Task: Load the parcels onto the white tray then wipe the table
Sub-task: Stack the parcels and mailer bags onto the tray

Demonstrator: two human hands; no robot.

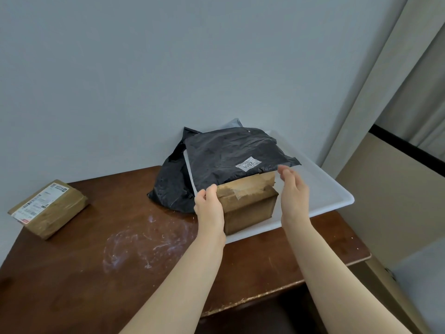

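Left hand (208, 206) grips the brown box (249, 209) on the white tray (325, 189), at its near edge, right hand (292, 196) spread just off it; seat it squarely inward, then fetch the labelled parcel (48, 208) far left.

In the centre of the frame the left hand (208, 208) is holding the left side of a cardboard box (248, 208), fingers curling over its upper edge; the right hand (292, 189) is hovering just beside the box's right side, fingers straight; the box is sitting at the near edge of the white tray (332, 196), with a black mailer bag (231, 155) lying across its top; at the left of the frame a flat brown parcel (48, 208) is resting on the bench (96, 285); white smears (147, 247) are showing on the wood.
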